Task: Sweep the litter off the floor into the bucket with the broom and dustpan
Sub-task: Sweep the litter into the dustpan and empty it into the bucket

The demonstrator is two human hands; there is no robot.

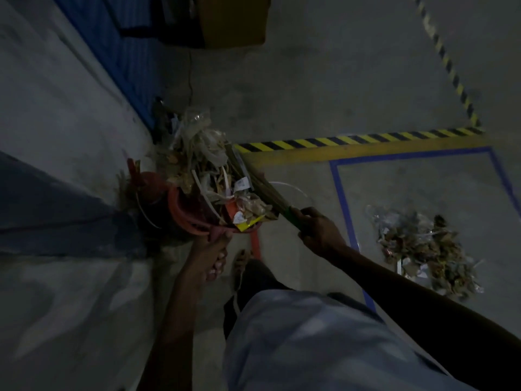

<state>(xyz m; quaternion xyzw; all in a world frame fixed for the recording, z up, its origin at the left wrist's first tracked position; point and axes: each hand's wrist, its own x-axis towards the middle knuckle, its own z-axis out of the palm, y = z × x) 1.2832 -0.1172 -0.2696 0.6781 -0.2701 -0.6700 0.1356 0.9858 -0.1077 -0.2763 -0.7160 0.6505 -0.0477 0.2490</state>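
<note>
left hand (210, 251) gripping dustpan (186, 213) rim, right hand (318, 230) clasping broom (262, 187); long axis running lower right to upper left, bristles against heaped litter (214, 170).

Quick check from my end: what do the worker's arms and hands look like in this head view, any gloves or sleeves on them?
No gloves: the left hand and the right hand are both bare. Both forearms are bare too, with no cuff or sleeve showing as far as the picture reaches. I can make out no watch, ring or band, though the picture is dim. Fingernails show on the left hand's fingers.
</note>
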